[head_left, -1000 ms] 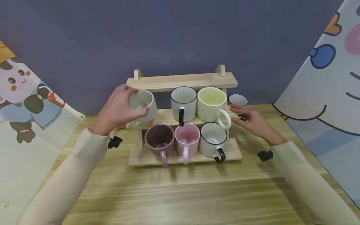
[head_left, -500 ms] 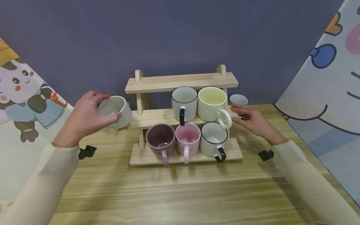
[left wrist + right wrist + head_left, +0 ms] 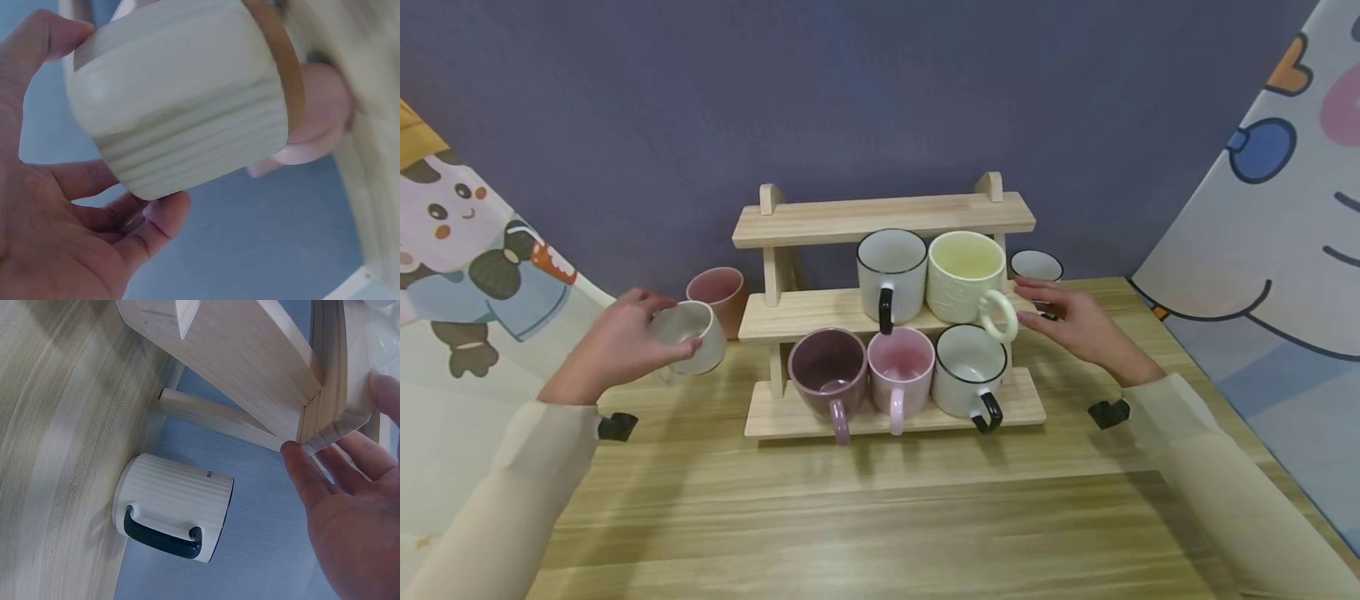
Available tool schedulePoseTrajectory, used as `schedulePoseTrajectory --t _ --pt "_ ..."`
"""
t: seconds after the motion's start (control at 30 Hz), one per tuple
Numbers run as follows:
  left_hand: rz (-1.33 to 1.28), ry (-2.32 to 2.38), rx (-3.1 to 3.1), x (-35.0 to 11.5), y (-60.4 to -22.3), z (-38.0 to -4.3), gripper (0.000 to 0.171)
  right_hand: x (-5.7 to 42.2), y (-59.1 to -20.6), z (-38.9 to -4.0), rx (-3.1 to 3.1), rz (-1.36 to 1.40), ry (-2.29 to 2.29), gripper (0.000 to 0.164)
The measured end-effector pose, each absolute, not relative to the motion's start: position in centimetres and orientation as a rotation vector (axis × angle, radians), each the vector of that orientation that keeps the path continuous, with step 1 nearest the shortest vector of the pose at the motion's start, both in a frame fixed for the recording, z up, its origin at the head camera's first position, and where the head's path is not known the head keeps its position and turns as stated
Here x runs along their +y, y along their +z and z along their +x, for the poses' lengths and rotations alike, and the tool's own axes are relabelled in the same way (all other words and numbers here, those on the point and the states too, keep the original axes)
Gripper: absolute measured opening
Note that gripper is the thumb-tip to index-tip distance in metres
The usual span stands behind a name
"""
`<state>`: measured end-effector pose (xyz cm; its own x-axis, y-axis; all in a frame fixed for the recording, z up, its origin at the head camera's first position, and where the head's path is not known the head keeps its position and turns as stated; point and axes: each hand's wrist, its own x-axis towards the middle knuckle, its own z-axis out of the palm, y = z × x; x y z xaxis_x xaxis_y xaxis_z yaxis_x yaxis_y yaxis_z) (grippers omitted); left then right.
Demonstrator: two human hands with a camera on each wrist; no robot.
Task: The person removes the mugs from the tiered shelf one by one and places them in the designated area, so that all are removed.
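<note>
My left hand (image 3: pixel 625 346) grips a white mug (image 3: pixel 698 350) by its sides, over the table left of the rack. In the left wrist view the white mug (image 3: pixel 187 100) shows ribbed sides and a brown base edge. A pink mug (image 3: pixel 728 308) stands behind it, by the rack's left end. My right hand (image 3: pixel 1071 325) pinches the right end of the middle shelf of the wooden rack (image 3: pixel 805 314). In the right wrist view its fingertips (image 3: pixel 306 465) are at the shelf end (image 3: pixel 337 428). A white mug with a dark handle (image 3: pixel 175 506) stands nearby.
On the middle shelf are a black-rimmed white mug (image 3: pixel 891 275) and a pale yellow mug (image 3: pixel 962 283). The lower shelf bears a purple mug (image 3: pixel 827 375), a pink-handled mug (image 3: pixel 901 383) and another black-handled mug (image 3: pixel 962 387). A dark blue wall (image 3: pixel 880 100) rises behind.
My left hand has lifted the white mug off the middle shelf and carried it left, then lower and nearer. The pink mug behind has come into sight. My right hand stays at the shelf end.
</note>
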<state>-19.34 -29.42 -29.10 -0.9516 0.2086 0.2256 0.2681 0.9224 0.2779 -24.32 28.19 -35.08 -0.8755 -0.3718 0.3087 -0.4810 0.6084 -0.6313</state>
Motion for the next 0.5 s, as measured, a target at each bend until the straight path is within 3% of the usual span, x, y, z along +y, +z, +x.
schedulePoseTrajectory --t 0.5 --pt "-0.507 -0.559 -2.95 -30.5 -34.6 -22.3 0.074 28.2 -35.1 -24.3 -2.69 0.705 1.131 0.048"
